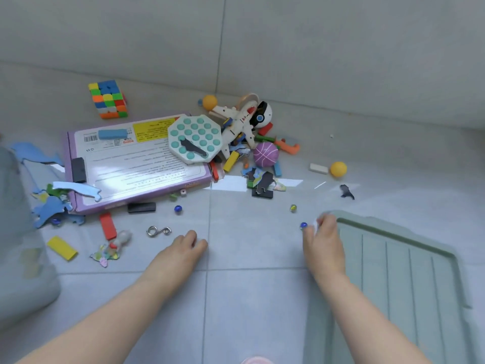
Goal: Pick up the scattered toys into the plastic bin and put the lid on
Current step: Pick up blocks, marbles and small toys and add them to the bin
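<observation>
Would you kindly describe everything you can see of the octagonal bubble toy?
The octagonal bubble toy is a pale, rubbery-looking slab with rows of teal domes. It lies tilted on the right corner of the purple box, overhanging it. A dark puzzle piece rests on top; the white toy plane lies beside its right edge.
</observation>
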The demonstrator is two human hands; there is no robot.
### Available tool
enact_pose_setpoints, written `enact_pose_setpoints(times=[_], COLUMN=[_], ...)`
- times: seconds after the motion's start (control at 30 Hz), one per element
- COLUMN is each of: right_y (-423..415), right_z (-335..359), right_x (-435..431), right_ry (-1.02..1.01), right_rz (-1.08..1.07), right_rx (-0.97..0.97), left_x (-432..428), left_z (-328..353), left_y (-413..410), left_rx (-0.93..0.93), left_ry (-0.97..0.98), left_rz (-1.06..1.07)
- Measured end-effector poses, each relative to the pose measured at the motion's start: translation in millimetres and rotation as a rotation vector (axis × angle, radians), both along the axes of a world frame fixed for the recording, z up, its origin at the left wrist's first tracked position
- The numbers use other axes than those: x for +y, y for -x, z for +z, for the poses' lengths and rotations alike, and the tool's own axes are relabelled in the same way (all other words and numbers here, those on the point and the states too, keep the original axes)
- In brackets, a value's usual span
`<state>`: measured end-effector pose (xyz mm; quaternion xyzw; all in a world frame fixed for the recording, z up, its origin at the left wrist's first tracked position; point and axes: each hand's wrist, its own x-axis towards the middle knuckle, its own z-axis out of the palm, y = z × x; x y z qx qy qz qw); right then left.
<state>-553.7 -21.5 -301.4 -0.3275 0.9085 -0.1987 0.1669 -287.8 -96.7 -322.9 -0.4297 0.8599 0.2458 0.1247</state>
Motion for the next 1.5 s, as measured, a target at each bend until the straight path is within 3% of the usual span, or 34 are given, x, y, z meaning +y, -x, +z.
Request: enact_pose_setpoints(times=[0.07, 0.13, 0.2, 0.27, 0.33, 0.43, 0.5, 0.57, 0.63, 0.7, 0.77, 0.87, 0.9, 0.97, 1.03, 1.13, 1.2, 1.23, 1.3, 1.37, 1.43, 1.5], right_y=[16, 19, 22, 27, 31, 34, 32, 31, 34, 43, 51, 49, 48, 45, 49, 44, 35, 28, 6, -21, -44, -64], right_z=[-5, -17, -32, -43, -49, -51, -48, -37, -13, 12, 25, 15, 8, -4, -17, -17, -13, -10, 1, 11, 14, 20], right_x=[-27, -43, -47, -46, -46, -48, -49, -50, -49, -39, -26, -11, -7, -7, -9, -16, -28, -32, -45, -58, -72, -86], right_ry=[-0.19, -0.385, -0.428, -0.372, -0.359, -0.363, -0.317, -0.048, 0.292, 0.41, 0.241, -0.287, -0.339, -0.324, -0.289, -0.423, -0.496, -0.429, -0.155, 0.104, 0.221, 0.245], right_rz=[0.144, 0.319, 0.424, 0.422, 0.436, 0.453, 0.4, 0.154, -0.206, -0.351, -0.168, 0.253, 0.364, 0.545, 0.665, 0.761, 0.651, 0.586, 0.419, 0.247, 0.127, 0.069], right_rx=[0.23, 0.389, 0.452, 0.425, 0.406, 0.394, 0.289, -0.019, -0.365, -0.5, -0.325, 0.229, 0.421, 0.608, 0.721, 0.743, 0.497, 0.229, -0.401, -0.844, -1.162, -1.307], left_x=[-2, -12, -32, -55, -70, -75, -74, -75, -73, -71, -70, -65, -63, -63, -66, -68, -67, -66, -63, -62, -62, -63], left_z=[3, 11, 16, 21, 22, 11, 0, -2, 0, 4, 6, 9, 8, 9, 9, 8, 6, 4, 2, -2, -6, -10], left_y=[3, 8, 11, 10, 13, 19, 21, 23, 22, 18, 12, 4, 3, 4, 3, -2, -5, -5, -4, -1, 1, 4], left_rx=[-0.015, 0.089, 0.167, 0.185, 0.04, -0.278, -0.369, -0.355, -0.161, 0.061, 0.17, 0.138, 0.098, 0.032, -0.01, 0.006, 0.054, 0.085, 0.151, 0.196, 0.245, 0.28], left_ry=[0.063, 0.02, -0.004, 0.091, 0.157, 0.158, 0.125, 0.089, 0.055, 0.034, 0.005, 0.024, 0.049, 0.066, 0.078, 0.112, 0.139, 0.153, 0.171, 0.162, 0.155, 0.163], left_rz=[-0.01, 0.199, 0.471, 0.62, 0.546, 0.27, 0.189, 0.197, 0.354, 0.574, 0.751, 0.725, 0.681, 0.633, 0.623, 0.633, 0.655, 0.673, 0.745, 0.823, 0.89, 0.922])
